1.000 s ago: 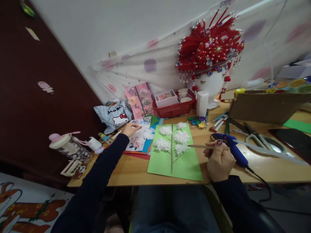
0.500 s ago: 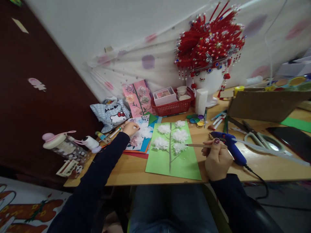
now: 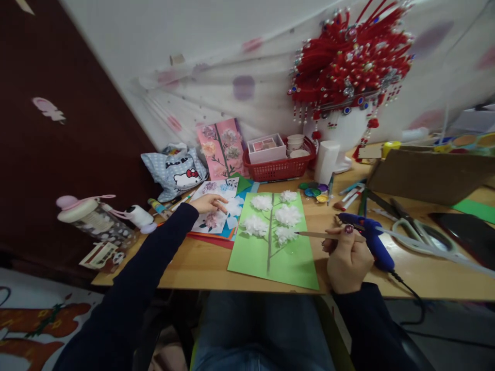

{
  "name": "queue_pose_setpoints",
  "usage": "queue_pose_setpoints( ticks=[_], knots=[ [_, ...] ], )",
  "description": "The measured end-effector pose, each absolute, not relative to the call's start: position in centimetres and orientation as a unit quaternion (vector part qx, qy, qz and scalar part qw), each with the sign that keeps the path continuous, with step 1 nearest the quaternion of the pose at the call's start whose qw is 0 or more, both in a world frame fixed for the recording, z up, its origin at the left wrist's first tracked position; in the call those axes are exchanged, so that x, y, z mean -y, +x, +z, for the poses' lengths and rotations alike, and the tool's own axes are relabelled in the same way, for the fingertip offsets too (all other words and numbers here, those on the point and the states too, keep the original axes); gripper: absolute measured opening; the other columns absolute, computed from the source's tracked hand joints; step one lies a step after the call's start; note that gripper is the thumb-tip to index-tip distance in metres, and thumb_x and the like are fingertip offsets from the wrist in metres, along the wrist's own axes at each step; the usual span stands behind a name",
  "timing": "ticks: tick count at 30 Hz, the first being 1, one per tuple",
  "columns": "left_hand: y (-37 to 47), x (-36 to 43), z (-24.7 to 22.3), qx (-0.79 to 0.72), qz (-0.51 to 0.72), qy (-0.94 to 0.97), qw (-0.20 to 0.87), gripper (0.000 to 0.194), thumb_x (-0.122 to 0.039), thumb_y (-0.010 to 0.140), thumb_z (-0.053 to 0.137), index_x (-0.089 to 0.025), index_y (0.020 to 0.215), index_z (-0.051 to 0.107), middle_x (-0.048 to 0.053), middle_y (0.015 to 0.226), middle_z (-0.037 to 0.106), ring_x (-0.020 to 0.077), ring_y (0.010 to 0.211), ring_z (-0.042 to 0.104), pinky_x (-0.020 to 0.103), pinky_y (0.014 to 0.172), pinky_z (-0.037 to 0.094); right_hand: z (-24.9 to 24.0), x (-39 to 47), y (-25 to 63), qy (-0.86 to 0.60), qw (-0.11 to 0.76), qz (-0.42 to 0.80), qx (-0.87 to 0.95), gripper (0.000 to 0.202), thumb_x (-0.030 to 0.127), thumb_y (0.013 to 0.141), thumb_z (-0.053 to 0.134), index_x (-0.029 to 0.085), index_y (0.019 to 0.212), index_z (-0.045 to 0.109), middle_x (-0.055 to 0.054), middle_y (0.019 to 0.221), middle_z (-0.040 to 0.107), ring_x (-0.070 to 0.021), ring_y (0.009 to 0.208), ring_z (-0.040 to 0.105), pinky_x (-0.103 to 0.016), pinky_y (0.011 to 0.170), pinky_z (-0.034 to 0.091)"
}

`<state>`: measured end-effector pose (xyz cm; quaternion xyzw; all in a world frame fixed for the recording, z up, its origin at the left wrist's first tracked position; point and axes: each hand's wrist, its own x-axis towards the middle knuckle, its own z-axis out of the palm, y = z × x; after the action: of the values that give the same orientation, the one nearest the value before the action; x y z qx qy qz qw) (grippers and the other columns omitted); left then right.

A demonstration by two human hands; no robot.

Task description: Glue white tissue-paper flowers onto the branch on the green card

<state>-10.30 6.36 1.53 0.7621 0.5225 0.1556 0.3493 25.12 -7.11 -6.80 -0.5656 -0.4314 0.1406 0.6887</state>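
Observation:
A green sheet (image 3: 247,263) lies in front of me, with a dark painted stem and several fluffy white paper flowers (image 3: 288,215) on it. My right hand (image 3: 350,257) is closed around a thin wooden pencil or brush (image 3: 314,234), whose dark tip points left at the lower right flower. My left hand (image 3: 209,203) has its fingers apart and holds nothing; it hovers over a flower-printed sheet (image 3: 211,221) beside white paper pieces (image 3: 234,207). A blue glue gun (image 3: 381,251) lies just right of my right hand.
Behind stand a red basket (image 3: 276,170), a pink flower picture (image 3: 222,149), a white cylinder (image 3: 327,161) and a red beaded headdress (image 3: 348,67). Scissors (image 3: 423,232) and a cardboard piece (image 3: 429,172) are on the right. A bag (image 3: 174,172) and a bottle (image 3: 91,219) are on the left.
My left hand has opened its fingers over the printed sheet, with the white paper pieces now beside it. My right hand still holds the pencil or brush at the flower. The view has shifted slightly.

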Motion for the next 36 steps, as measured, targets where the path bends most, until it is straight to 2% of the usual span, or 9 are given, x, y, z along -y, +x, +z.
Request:
queue_pose_setpoints(
  ticks=[5,10,12,15,19,24,27,32,36],
  knots=[
    [-9.1,-4.3,2.4,-0.567,0.184,0.774,0.213,0.033,-0.027,0.069,0.065,-0.017,0.1,0.069,0.006,0.094,0.073,0.0198,0.093,0.064,0.032,0.089,0.045,-6.5,7.1,24.9,-0.555,0.7,0.147,0.426,0.053,0.057,0.095,0.035,0.016,0.074,0.06,0.003,0.048,0.051,-0.0119,0.043,0.05,-0.026,0.048,0.041],
    [-7.6,-0.9,1.7,-0.622,0.159,0.761,0.096,0.024,-0.043,0.068,0.072,-0.019,0.071,0.071,0.006,0.085,0.07,0.0261,0.095,0.06,0.04,0.089,0.038,-6.5,7.0,24.8,-0.557,0.705,0.14,0.417,0.053,0.059,0.095,0.035,0.016,0.073,0.059,0.003,0.047,0.049,-0.0116,0.041,0.049,-0.025,0.046,0.04],
    [-7.0,0.0,0.9,-0.639,0.155,0.751,0.058,0.027,-0.046,0.069,0.074,-0.019,0.072,0.072,0.007,0.088,0.069,0.0286,0.098,0.058,0.042,0.09,0.034,-6.4,7.1,24.7,-0.554,0.708,0.137,0.416,0.052,0.058,0.095,0.036,0.016,0.073,0.059,0.003,0.047,0.049,-0.0112,0.041,0.049,-0.025,0.045,0.039],
    [-5.8,0.2,-0.2,-0.65,0.157,0.743,0.027,0.028,-0.044,0.07,0.074,-0.022,0.086,0.074,0.008,0.1,0.069,0.0295,0.104,0.056,0.042,0.088,0.032,-6.3,7.1,24.6,-0.548,0.712,0.137,0.417,0.052,0.057,0.095,0.036,0.016,0.073,0.059,0.003,0.047,0.05,-0.011,0.041,0.048,-0.025,0.045,0.039],
    [-4.7,-1.0,-0.8,-0.654,0.173,0.736,0.011,0.011,-0.033,0.078,0.067,-0.025,0.078,0.075,0.005,0.101,0.071,0.0273,0.104,0.057,0.041,0.087,0.031,-6.2,7.2,24.6,-0.547,0.715,0.138,0.413,0.052,0.058,0.095,0.037,0.016,0.073,0.059,0.003,0.046,0.049,-0.0114,0.041,0.049,-0.025,0.044,0.039],
    [-6.1,-2.0,1.2,-0.68,0.237,0.691,-0.062,0.018,-0.029,0.087,0.056,-0.022,0.086,0.073,0.009,0.108,0.071,0.0316,0.112,0.053,0.048,0.093,0.026,-6.3,7.3,24.8,-0.563,0.691,0.104,0.44,0.051,0.054,0.097,0.032,0.017,0.073,0.059,0.003,0.049,0.051,-0.012,0.044,0.05,-0.026,0.049,0.041],
    [-7.3,-1.9,2.6,-0.68,0.282,0.663,-0.139,0.019,-0.029,0.087,0.055,-0.023,0.087,0.073,0.008,0.098,0.074,0.031,0.107,0.057,0.049,0.095,0.025,-6.2,7.3,24.8,-0.579,0.678,0.084,0.445,0.05,0.051,0.099,0.031,0.017,0.074,0.059,0.003,0.049,0.05,-0.0125,0.047,0.052,-0.026,0.053,0.042],
    [-7.2,-1.5,3.4,-0.667,0.318,0.668,-0.089,0.012,-0.029,0.079,0.065,-0.023,0.08,0.075,0.005,0.085,0.075,0.0293,0.097,0.062,0.046,0.096,0.031,-6.1,7.4,24.7,-0.584,0.679,0.089,0.436,0.05,0.051,0.098,0.031,0.017,0.074,0.058,0.004,0.048,0.049,-0.0119,0.046,0.051,-0.026,0.053,0.041],
    [-6.8,-1.5,3.1,-0.645,0.392,0.655,0.041,0.011,-0.029,0.072,0.069,-0.019,0.075,0.074,0.006,0.081,0.075,0.0277,0.092,0.065,0.041,0.093,0.042,-6.1,7.4,24.8,-0.58,0.684,0.099,0.43,0.05,0.052,0.098,0.032,0.017,0.074,0.058,0.004,0.048,0.05,-0.0119,0.045,0.05,-0.026,0.051,0.04]
  ],
)
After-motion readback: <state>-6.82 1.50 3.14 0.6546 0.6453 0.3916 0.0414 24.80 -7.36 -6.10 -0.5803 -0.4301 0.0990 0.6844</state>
